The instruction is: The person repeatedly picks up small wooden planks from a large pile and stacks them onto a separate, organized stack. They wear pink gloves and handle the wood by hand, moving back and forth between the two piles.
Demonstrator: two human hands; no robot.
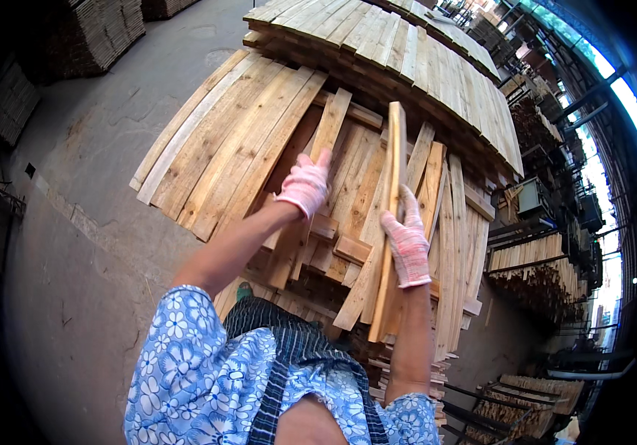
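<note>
My left hand (305,185), in a pink and white knitted glove, is closed round the middle of a narrow wooden plank (331,122) that slants toward me. In a matching glove, my right hand (409,245) grips the right side of another wooden plank (396,141). That plank is turned up on its edge, its far end raised above the boards around it. Beneath both hands lies an uneven layer of loose planks (366,170), with short wood blocks (352,250) between them. The undersides of both held planks are hidden.
A flat row of wide boards (237,126) lies to the left. Beyond my hands rises a higher stack of planks (407,55). More lumber stacks (107,33) stand at the far left, others (533,259) at the right. Concrete floor (96,222) runs along the left.
</note>
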